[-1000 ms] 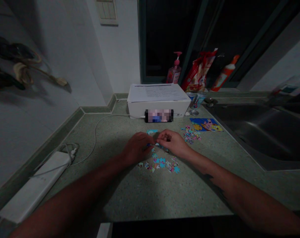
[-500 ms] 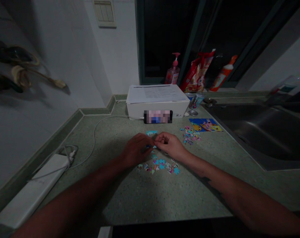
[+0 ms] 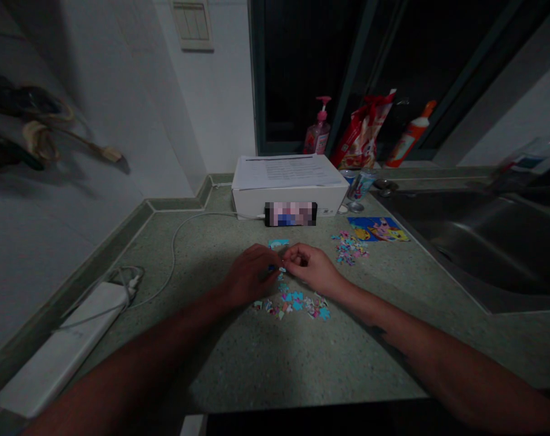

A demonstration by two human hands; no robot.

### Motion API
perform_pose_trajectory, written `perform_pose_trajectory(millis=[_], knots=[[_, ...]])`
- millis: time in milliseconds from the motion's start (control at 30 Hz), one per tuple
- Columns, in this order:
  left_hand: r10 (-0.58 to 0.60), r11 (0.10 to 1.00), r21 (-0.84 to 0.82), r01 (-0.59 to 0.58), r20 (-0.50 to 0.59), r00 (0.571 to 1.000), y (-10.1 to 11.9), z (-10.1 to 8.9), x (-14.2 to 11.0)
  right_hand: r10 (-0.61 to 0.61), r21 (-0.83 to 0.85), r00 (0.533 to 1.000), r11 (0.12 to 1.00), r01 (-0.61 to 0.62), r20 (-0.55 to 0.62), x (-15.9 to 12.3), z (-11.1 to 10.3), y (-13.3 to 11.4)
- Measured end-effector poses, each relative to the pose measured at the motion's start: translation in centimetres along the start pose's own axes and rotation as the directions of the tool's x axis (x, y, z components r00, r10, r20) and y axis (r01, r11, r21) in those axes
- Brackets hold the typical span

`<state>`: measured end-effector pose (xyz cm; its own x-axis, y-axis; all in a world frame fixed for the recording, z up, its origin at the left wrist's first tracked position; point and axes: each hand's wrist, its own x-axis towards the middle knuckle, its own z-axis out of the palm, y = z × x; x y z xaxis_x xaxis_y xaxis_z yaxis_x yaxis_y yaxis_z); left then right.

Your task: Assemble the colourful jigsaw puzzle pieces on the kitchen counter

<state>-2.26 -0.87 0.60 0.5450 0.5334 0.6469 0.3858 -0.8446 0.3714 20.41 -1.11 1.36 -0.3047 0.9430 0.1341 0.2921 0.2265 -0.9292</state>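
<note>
My left hand (image 3: 252, 272) and my right hand (image 3: 314, 265) meet over the counter, their fingertips almost touching. A small pale jigsaw puzzle piece (image 3: 282, 269) shows between them. The thumb and bent fingers of my left hand close in on it from the left. On the other side, my right thumb and index finger are pinched together at the same spot; their tips are partly hidden. Just beyond the hands lies a light-blue joined strip of puzzle (image 3: 278, 243), partly covered by my fingers. Several loose puzzle pieces (image 3: 295, 298) are scattered on the near side of my hands.
Another heap of puzzle pieces (image 3: 350, 247) lies to the right, below a blue picture card (image 3: 378, 229). A phone (image 3: 290, 214) leans on a white box (image 3: 288, 175), its cable (image 3: 173, 248) curving left to a power strip (image 3: 66, 345). The sink (image 3: 483, 242) is at right.
Both hands stay in nearly the same place. The fingertips have shifted slightly, and the pale puzzle piece between them shows more plainly now.
</note>
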Motion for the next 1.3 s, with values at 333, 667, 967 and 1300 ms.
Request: perform_pose_trajectory(millis=[333,667,967,1300], knots=[[-0.145,0.989,0.009,0.145,-0.019,0.989,-0.1,0.1,0.0,-0.431,-0.317,0.902,0.855,0.412,0.011,-0.4,-0.9,-0.1],[-0.118,0.993,-0.014,0.117,-0.044,0.992,-0.4,0.4,-0.2,-0.489,-0.392,0.871,0.793,0.466,0.047,-0.4,-0.8,0.2],[-0.201,0.978,0.054,0.202,-0.021,0.979,-0.8,0.3,-0.1,-0.405,-0.507,0.913,0.780,0.368,0.039,0.1,-1.1,0.6],[-0.311,0.941,0.173,0.290,0.106,0.945,-1.9,0.3,-0.2,-0.280,-0.617,0.952,0.730,0.294,0.122,-0.2,-0.5,0.2]])
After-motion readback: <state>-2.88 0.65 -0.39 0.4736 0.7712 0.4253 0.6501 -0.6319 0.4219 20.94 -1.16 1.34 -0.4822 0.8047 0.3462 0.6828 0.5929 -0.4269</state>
